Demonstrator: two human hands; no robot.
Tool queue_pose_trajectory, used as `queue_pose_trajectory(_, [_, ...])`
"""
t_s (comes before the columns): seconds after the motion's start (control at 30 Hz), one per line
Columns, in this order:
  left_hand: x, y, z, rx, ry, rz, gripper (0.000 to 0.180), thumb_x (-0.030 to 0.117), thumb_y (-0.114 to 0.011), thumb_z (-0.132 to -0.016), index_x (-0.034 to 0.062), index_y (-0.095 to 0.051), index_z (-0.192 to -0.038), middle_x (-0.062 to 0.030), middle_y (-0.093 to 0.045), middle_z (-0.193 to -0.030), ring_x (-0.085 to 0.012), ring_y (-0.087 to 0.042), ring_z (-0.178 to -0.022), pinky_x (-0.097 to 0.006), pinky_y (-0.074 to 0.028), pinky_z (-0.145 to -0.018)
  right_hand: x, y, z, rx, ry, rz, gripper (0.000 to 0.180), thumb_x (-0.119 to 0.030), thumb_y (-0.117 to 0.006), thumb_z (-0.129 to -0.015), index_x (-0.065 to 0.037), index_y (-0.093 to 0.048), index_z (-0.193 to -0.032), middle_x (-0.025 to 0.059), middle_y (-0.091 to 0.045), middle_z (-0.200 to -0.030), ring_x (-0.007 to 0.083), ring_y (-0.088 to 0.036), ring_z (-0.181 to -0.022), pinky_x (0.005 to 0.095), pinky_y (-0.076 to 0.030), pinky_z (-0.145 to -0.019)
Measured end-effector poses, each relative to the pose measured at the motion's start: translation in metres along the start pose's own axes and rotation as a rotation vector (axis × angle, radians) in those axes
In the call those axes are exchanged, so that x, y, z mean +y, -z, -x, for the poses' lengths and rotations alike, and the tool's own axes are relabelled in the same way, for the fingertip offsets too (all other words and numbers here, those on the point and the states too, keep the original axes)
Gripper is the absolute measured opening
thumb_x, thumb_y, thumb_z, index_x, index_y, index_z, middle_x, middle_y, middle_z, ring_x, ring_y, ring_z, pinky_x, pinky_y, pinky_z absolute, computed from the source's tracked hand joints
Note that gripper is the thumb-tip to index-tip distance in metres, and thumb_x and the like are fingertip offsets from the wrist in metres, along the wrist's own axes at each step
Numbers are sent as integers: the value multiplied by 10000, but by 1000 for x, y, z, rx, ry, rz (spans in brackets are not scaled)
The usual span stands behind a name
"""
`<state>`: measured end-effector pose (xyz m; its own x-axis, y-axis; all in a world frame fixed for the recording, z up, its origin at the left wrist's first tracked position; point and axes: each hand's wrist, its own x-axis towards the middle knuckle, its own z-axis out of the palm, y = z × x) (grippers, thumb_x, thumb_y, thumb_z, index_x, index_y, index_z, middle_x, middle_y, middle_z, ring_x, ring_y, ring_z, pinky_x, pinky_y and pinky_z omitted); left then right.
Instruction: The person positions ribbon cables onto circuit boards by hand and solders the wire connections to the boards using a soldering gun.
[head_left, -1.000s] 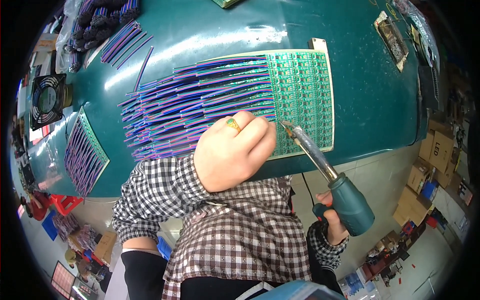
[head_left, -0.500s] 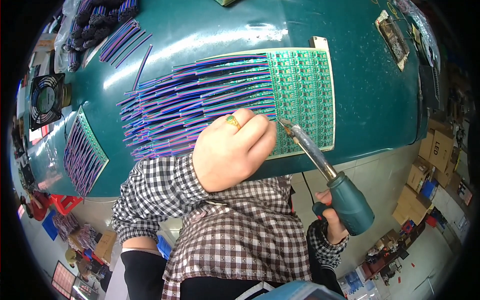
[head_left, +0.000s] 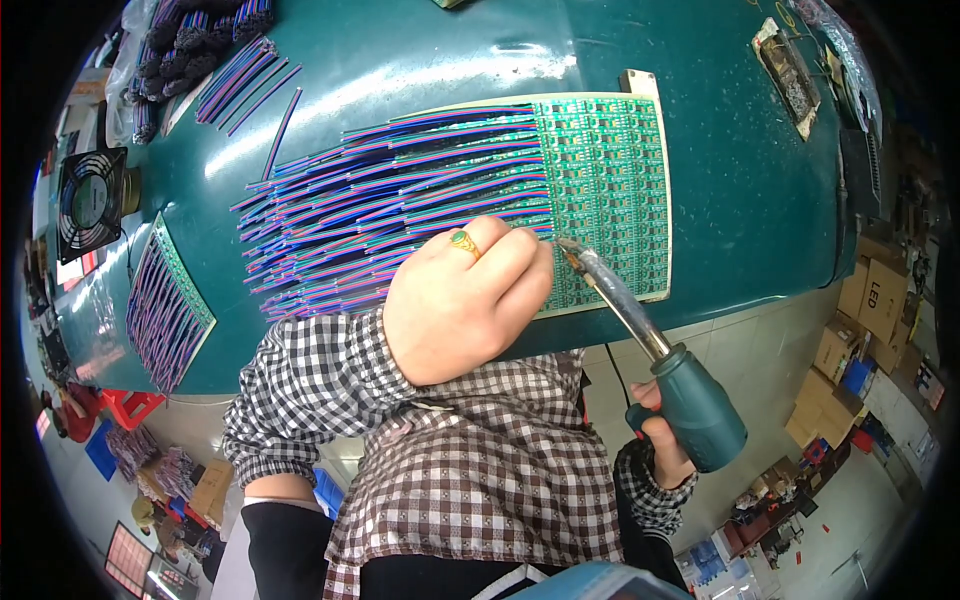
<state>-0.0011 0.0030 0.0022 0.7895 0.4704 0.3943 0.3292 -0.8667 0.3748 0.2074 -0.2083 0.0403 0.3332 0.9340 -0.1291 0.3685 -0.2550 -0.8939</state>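
Observation:
A large green circuit board panel (head_left: 605, 190) lies on the bench, with rows of striped flat ribbon wires (head_left: 440, 190) running left from its components. My left hand (head_left: 465, 295), a ring on one finger, rests closed over the lower wires at the board's edge. Its fingertips are hidden beneath it, so what they pinch does not show. In my right hand (head_left: 668, 450) is a soldering iron (head_left: 700, 410) with a thick dark green handle, held from below. The iron's dark tip meets the board just right of my left knuckles; whether it touches cannot be made out.
At the left lies a smaller wired board (head_left: 172, 310) below a black fan (head_left: 95, 200). Loose ribbon wires (head_left: 240, 85) and bundled ones (head_left: 190, 45) are at the back left. A grimy tray (head_left: 785, 80) sits back right. The bench's front edge (head_left: 740, 312) runs under the iron.
The iron's tip has shifted very slightly at the board's edge. Both hands stay almost where they were, and the whole view has moved a touch.

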Motion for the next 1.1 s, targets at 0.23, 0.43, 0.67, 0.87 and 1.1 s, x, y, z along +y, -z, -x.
queue_pose_trajectory(0.23, [4, 6, 0, -99, 52, 53, 375, 75, -639, -683, -28, -668, -1042, -92, -594, -974, -221, -608, -841, -321, -541, -699, -12, -6, -1, 166, -177, -225, 669, -306, -950, -622, 82, -594, -1035, 144, -721, -873, 202, -708, -805, 315, -579, -757])
queue_pose_trajectory(0.43, [-1, -3, 2, 0, -10, -6, 298, 137, -619, -710, 15, -637, -982, -43, -531, -890, -175, -563, -813, -278, -482, -599, -14, -5, -1, 159, -190, -200, 695, -316, -954, -613, 87, -594, -1049, 149, -727, -887, 207, -714, -815, 320, -582, -760])
queue_pose_trajectory(0.67, [-1, -5, 2, 0, -16, -9, 303, 138, -621, -712, 16, -640, -989, -39, -532, -883, -171, -567, -812, -278, -477, -600, -21, -13, 0, 277, -257, -293, 714, -339, -957, -606, 86, -600, -1054, 151, -725, -898, 210, -710, -808, 335, -582, -763])
queue_pose_trajectory(0.87, [-1, -5, 3, 17, -3, -5, 309, 140, -618, -713, 14, -644, -994, -38, -546, -893, -163, -571, -813, -277, -475, -599, -14, -9, 0, 211, -212, -257, 712, -364, -953, -607, 73, -606, -1049, 122, -711, -840, 211, -707, -788, 343, -587, -747])
queue_pose_trajectory(1.1, [0, -1, 2, 21, -31, -36, 323, 143, -616, -708, 6, -644, -998, -47, -562, -926, -165, -568, -824, -272, -481, -620, -14, -6, -1, 163, -187, -207, 648, -342, -950, -616, 67, -626, -1000, 106, -714, -839, 192, -705, -780, 311, -576, -721])
